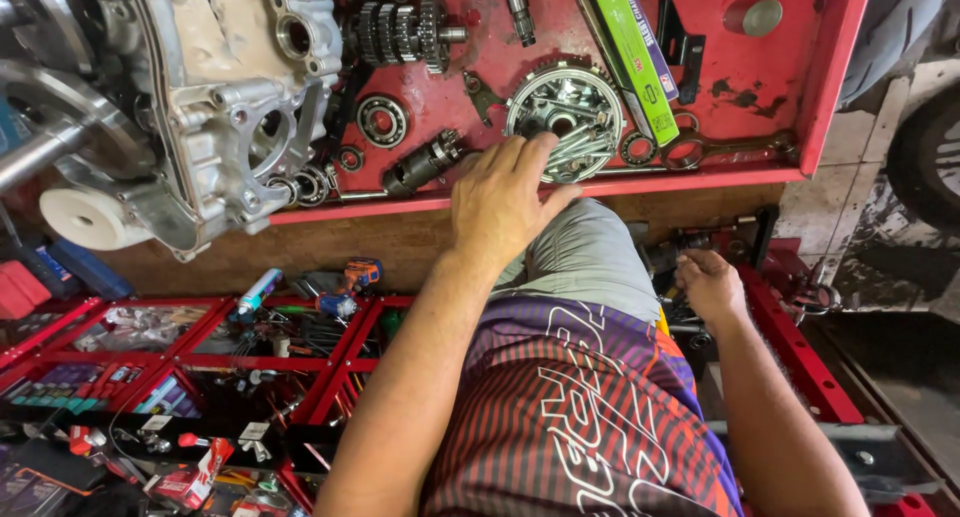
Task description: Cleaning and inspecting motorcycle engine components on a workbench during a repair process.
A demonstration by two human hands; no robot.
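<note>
Many metal parts lie loose in the red metal tray (760, 87), so the work looks about half done; the left hand (505, 202) rests open, fingers spread, on the round silver toothed clutch basket full of bolts (560, 102); the right hand (710, 282) hangs loosely curled, holding nothing; the big grey engine case (220, 97) stands open beside the tray.

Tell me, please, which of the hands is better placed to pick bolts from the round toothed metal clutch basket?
Left hand: its fingertips reach the round toothed metal clutch basket. Right hand is low, beside the knee.
</note>
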